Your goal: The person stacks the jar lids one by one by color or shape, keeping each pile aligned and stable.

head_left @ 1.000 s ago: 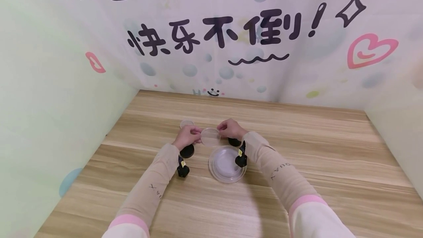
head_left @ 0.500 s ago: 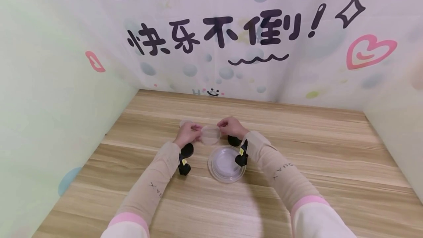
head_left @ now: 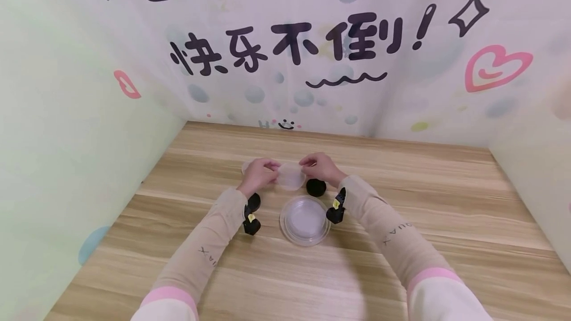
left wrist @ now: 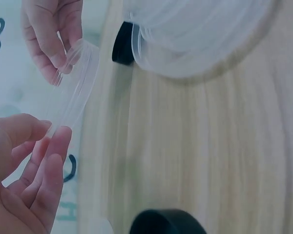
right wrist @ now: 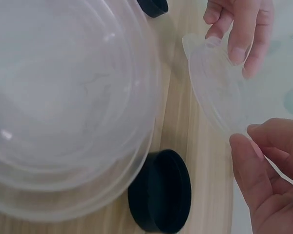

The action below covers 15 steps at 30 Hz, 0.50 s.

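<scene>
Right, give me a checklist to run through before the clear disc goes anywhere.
1. Left hand gripping the clear disc: ok, thumb and fingers pinch its edge.
2. Right hand gripping too: ok, it pinches the rim across from the left hand.
3. Disc a single piece: cannot tell; several rim lines show, so it may be nested.
4. Large clear dish free of both hands: ok, it sits on the table nearer the person.
5. Black cap clear of the dish: cannot tell; they overlap in the right wrist view.
6. Small clear piece fully visible: not ok, the left hand partly hides it in the head view.
</scene>
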Motion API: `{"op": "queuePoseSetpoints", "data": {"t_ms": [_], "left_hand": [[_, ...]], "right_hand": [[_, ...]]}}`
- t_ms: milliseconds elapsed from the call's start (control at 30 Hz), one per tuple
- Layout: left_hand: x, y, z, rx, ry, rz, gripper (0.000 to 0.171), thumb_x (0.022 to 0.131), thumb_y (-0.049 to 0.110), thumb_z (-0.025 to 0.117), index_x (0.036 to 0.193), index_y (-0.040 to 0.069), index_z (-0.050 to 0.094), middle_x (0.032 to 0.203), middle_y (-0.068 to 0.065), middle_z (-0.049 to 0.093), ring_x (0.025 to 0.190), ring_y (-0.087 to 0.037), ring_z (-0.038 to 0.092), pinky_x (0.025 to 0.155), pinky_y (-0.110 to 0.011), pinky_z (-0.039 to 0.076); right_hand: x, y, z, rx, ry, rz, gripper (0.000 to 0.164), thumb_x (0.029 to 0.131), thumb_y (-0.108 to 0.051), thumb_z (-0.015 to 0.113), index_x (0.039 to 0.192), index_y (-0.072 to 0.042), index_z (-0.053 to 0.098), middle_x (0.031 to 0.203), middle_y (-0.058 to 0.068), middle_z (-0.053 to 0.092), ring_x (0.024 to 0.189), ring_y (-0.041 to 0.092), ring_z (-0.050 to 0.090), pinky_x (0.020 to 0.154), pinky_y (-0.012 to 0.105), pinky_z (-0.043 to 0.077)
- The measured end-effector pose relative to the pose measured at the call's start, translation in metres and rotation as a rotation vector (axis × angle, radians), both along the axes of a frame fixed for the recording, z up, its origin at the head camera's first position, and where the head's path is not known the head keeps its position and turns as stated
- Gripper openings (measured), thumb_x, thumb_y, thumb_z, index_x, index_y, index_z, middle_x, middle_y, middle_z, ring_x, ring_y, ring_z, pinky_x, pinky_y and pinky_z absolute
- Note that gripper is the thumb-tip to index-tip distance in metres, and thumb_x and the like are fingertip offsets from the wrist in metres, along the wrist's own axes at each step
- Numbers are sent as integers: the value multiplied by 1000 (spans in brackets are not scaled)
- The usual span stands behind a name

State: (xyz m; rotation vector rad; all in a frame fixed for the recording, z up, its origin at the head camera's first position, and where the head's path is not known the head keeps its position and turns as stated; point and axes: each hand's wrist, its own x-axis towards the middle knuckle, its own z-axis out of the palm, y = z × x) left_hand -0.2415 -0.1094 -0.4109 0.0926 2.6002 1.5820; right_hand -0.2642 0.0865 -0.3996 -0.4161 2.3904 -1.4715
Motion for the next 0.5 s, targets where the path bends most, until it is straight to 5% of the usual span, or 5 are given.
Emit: {"op": "queuePoseSetpoints", "data": {"t_ms": [267, 500], "left_hand": [[5, 10, 5, -84, 68, -57, 25, 75, -1, 59, 100, -2, 63, 86, -12, 63, 63, -22, 63, 55, -23, 51], [9, 16, 10, -102, 77, -100, 27, 75, 0, 57, 101, -2, 62, 86, -11, 63, 68, -28, 64, 54, -21, 49]], "right_hand": [[3, 11, -6, -51, -21, -32, 25, 82, 4, 55, 105, 14, 55, 86, 16, 56, 71, 18, 57, 63, 28, 53], [11, 21, -1, -51, 9, -21, 24, 82, 1, 56, 103, 13, 56, 84, 14, 57, 71, 17, 58, 62, 28, 53]]}}
